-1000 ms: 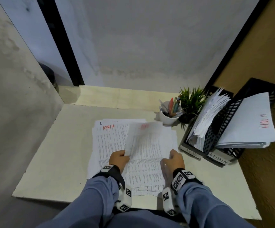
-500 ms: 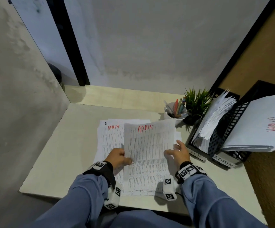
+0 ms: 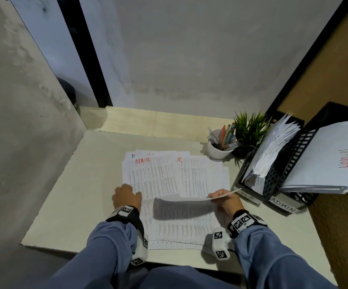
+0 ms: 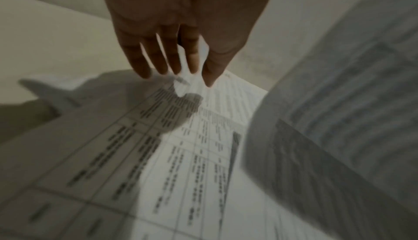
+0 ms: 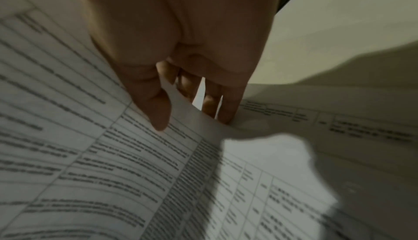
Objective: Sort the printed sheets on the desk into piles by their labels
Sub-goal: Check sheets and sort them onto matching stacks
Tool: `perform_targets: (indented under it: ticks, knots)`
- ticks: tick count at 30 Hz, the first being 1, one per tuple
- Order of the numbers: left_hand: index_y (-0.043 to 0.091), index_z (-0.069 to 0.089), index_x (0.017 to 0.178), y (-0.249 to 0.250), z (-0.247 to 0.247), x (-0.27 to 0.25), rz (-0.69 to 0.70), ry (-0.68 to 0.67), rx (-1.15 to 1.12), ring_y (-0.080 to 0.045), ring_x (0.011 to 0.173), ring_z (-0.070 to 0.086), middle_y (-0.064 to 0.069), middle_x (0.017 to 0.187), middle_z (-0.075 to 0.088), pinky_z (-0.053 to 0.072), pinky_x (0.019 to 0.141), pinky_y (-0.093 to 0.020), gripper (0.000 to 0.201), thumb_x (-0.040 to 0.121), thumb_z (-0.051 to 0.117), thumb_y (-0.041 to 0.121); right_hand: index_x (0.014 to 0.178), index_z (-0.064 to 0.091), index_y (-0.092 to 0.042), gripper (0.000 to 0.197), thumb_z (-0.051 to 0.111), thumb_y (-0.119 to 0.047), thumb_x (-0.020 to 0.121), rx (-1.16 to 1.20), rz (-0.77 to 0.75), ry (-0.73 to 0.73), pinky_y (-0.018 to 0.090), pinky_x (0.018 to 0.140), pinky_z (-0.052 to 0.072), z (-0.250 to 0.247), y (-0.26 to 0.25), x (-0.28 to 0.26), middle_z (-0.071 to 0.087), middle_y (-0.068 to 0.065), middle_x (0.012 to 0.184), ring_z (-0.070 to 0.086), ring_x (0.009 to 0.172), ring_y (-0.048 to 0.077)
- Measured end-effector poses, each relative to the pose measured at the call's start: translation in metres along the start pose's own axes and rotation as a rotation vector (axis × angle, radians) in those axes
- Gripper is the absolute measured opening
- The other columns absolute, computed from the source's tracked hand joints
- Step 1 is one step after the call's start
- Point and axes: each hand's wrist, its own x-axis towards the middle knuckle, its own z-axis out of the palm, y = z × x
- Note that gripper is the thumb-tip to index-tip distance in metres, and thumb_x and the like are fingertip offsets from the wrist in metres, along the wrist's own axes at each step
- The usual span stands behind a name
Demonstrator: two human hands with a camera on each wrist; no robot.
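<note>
While the left hand (image 3: 127,196) lies flat on the printed sheets (image 3: 164,180), the right hand (image 3: 225,200) pinches one curling sheet (image 3: 189,198).

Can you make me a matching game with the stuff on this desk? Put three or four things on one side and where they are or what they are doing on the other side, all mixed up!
Things:
1. lifted printed white sheet
2. white cup of coloured pens
3. small spiky green plant
4. person's left hand

Places or states:
A. between the cup and the black mesh paper trays
B. flat, fingers straight, on the spread of printed sheets
C. pinched at its edge by the person's right hand
D. on the pale desk behind the sheets, left of the plant

Pairs: 1-C, 2-D, 3-A, 4-B
</note>
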Motion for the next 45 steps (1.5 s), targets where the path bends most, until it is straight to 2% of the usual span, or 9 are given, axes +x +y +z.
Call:
perform_targets:
  ticks: [4,10,14,19,25,31,35,40,45]
  knots:
    - [0.0,0.043,0.122,-0.009,0.002,0.009,-0.189,-0.031,-0.159,-0.037,0.107,0.054,-0.019,0.12,0.051,0.046,0.084,-0.041,0.063,0.076,0.072,0.03,0.041,0.059,-0.009,0.055,0.033,0.033,0.064,-0.026,0.003,-0.008,0.021,0.057,0.052,0.001,0.005,-0.003,0.061,0.007,0.051,0.061,0.05,0.014]
    - [0.007,0.055,0.082,-0.009,-0.007,0.012,-0.045,0.041,-0.183,-0.028,0.083,0.058,-0.005,0.084,0.055,0.039,0.064,-0.027,0.014,0.082,0.068,0.014,0.041,0.059,-0.009,0.054,0.035,0.033,0.065,-0.049,0.004,0.0,0.02,0.053,0.052,0.003,0.004,-0.004,0.061,0.011,0.052,0.06,0.05,0.016]
    - [0.009,0.042,0.06,-0.011,-0.006,0.012,0.094,0.117,-0.176,-0.022,0.063,0.047,-0.003,0.06,0.047,0.028,0.053,-0.023,0.03,0.089,0.049,0.004,0.045,0.06,-0.007,0.052,0.036,0.033,0.067,-0.089,-0.068,-0.02,0.018,0.052,0.051,0.005,0.008,-0.004,0.063,0.005,0.052,0.062,0.051,0.013]
    - [0.007,0.071,0.097,-0.006,-0.007,0.0,0.144,0.181,-0.451,-0.03,0.1,0.061,-0.01,0.11,0.068,0.048,0.084,-0.032,0.031,0.09,0.042,0.001,0.06,0.059,0.006,0.03,0.045,0.03,0.071,-0.239,0.035,-0.047,0.02,0.048,0.051,0.01,-0.014,-0.018,0.064,0.006,0.05,0.067,0.059,0.024]
    - [0.019,0.054,0.044,0.002,0.006,-0.007,0.005,-0.071,-0.772,-0.018,0.063,0.037,0.004,0.051,0.043,0.029,0.062,-0.027,0.033,0.069,0.044,0.0,0.068,0.054,0.003,0.032,0.042,0.032,0.073,-0.296,0.045,-0.042,0.01,0.034,0.039,0.022,-0.038,-0.041,0.055,0.007,0.046,0.057,0.043,0.015]
    - [0.018,0.045,0.052,0.016,0.019,-0.012,-0.08,-0.296,-0.848,-0.023,0.072,0.036,-0.004,0.067,0.044,0.029,0.07,-0.031,0.012,0.054,0.057,0.022,0.067,0.051,-0.002,0.032,0.044,0.029,0.071,-0.148,0.055,0.047,0.016,0.045,0.046,0.027,-0.034,-0.041,0.05,0.007,0.063,0.051,0.059,0.021]
    - [0.026,0.058,0.126,0.035,0.014,-0.024,-0.015,-0.408,-0.951,-0.013,0.115,0.055,0.012,0.123,0.059,0.036,0.106,-0.034,0.07,0.075,0.055,0.073,0.098,0.056,0.007,0.03,0.046,0.023,0.075,-0.121,0.063,0.029,0.025,0.069,0.051,0.037,-0.045,-0.036,0.062,0.029,0.097,0.058,0.083,0.031]
    - [0.016,0.068,0.089,0.077,-0.012,-0.048,0.295,-0.207,-0.873,-0.028,0.091,0.068,-0.003,0.09,0.073,0.056,0.085,-0.043,0.007,0.083,0.067,0.02,0.088,0.049,0.021,0.011,0.048,0.014,0.079,-0.235,-0.191,-0.036,0.02,0.053,0.047,0.069,-0.078,-0.05,0.058,0.019,0.082,0.054,0.07,0.027]
    - [0.017,0.062,0.101,0.104,-0.034,-0.05,0.439,-0.018,-0.771,-0.013,0.087,0.066,0.006,0.092,0.068,0.055,0.076,-0.031,0.018,0.084,0.066,0.022,0.092,0.063,-0.005,0.015,0.054,0.005,0.085,-0.201,-0.606,0.036,0.012,0.058,0.049,0.085,-0.1,-0.059,0.061,-0.003,0.075,0.058,0.065,0.0]
